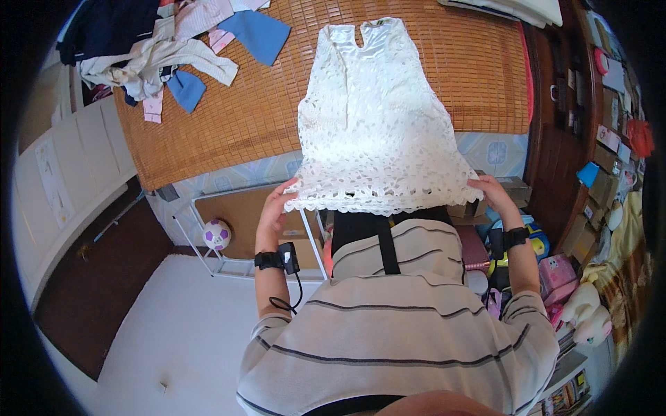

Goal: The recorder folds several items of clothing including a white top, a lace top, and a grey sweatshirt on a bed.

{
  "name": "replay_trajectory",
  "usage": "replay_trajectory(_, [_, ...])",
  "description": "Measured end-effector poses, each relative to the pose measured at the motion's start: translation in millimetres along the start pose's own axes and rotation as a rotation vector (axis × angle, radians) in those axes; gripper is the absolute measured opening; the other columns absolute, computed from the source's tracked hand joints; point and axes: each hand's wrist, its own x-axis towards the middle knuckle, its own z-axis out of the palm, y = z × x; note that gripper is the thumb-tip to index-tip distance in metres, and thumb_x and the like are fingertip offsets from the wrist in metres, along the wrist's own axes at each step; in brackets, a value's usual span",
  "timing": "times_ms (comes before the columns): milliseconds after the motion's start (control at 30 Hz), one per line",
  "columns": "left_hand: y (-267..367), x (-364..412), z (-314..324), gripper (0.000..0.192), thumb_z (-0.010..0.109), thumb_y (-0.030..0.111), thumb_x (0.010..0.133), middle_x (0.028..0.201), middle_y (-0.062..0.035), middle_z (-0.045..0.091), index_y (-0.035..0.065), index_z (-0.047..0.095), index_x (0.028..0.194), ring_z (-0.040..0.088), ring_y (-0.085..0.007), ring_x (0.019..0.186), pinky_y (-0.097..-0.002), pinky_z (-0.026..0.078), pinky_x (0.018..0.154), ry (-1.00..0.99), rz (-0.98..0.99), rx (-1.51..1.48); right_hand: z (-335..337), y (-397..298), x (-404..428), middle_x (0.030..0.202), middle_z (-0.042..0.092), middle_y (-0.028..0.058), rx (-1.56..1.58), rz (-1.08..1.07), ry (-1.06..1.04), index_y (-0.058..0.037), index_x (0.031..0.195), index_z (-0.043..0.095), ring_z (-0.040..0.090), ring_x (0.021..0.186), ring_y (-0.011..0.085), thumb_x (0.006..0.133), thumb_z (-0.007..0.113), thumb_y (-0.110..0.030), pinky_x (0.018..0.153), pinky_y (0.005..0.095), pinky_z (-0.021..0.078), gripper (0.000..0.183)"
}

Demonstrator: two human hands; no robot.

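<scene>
A white lace sleeveless top [374,119] lies spread over a woven bamboo mat [250,114], its neckline with a keyhole slit pointing away from me. The scalloped hem hangs past the mat's near edge, close to my waist. My left hand [278,205] pinches the hem's left corner between thumb and fingers. At the opposite corner my right hand [491,192] grips the hem the same way. Between the two hands the hem is stretched nearly straight. Both wrists carry strapped-on black devices.
Crumpled clothes [151,62] heap at the mat's far left, with blue fabric [257,34] beside them. Folded white bedding [510,8] sits at the far right. A ball [217,234] rests by a white-framed folding table [239,208] below. Bags, boxes and a plush toy [588,312] crowd my right.
</scene>
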Motion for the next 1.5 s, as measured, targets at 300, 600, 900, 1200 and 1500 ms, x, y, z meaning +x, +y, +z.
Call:
replay_trajectory(300, [87.3,30.2,-21.0,0.02,0.053,0.014,0.074,0.08,-0.0066,0.059,0.0006,0.055,0.088,0.056,-0.0131,0.069,-0.0225,0.046,0.055,0.034,-0.01,-0.15,17.5,-82.3,-5.1,0.09,0.059,0.0064,0.261,-0.227,0.108,0.0017,0.097,0.055,0.057,0.08,0.0129,0.077,0.055,-0.018,0.068,0.0229,0.0449,0.028])
replay_trajectory(600, [176.3,165.5,-9.0,0.017,0.048,0.019,0.079,0.08,-0.0094,0.058,0.0027,0.052,0.084,0.057,-0.0195,0.073,-0.0284,0.048,0.064,-0.34,0.211,-0.779,12.8,-190.4,109.9,0.072,0.058,0.0027,0.652,-0.499,-0.135,-0.0072,0.081,0.053,0.053,0.061,0.0105,0.082,0.049,-0.022,0.052,0.0235,0.0422,0.015])
replay_trajectory(900, [219.6,228.7,62.1,0.05,0.052,0.029,0.078,0.103,-0.009,0.051,0.0081,0.035,0.121,0.051,-0.0186,0.075,-0.0267,0.041,0.063,-0.048,0.522,0.013,89.8,-181.7,211.9,0.088,0.061,0.0092,-0.145,-0.691,0.374,-0.0026,0.103,0.054,0.057,0.078,0.0171,0.082,0.047,-0.026,0.075,0.0263,0.0405,0.032])
replay_trajectory(1200, [159.4,214.3,85.4,0.065,0.066,0.034,0.063,0.133,-0.0106,0.022,0.0253,0.039,0.121,0.027,-0.0319,0.117,-0.0436,0.023,0.093,0.035,0.961,1.593,167.5,-112.0,208.6,0.126,0.031,0.0129,-1.109,-0.762,0.676,-0.0224,0.121,0.039,0.029,0.114,0.0325,0.065,0.062,-0.038,0.09,0.0465,0.0258,0.062])
replay_trajectory(1500, [145.0,209.3,83.4,0.068,0.064,0.029,0.063,0.132,-0.0155,0.02,0.0237,0.034,0.124,0.03,-0.0346,0.113,-0.0436,0.029,0.09,0.034,0.964,1.58,170.4,-117.6,207.6,0.132,0.022,0.0077,-1.276,-0.707,0.703,-0.0253,0.127,0.027,0.024,0.12,0.0245,0.067,0.061,-0.016,0.097,0.0438,0.0184,0.07])
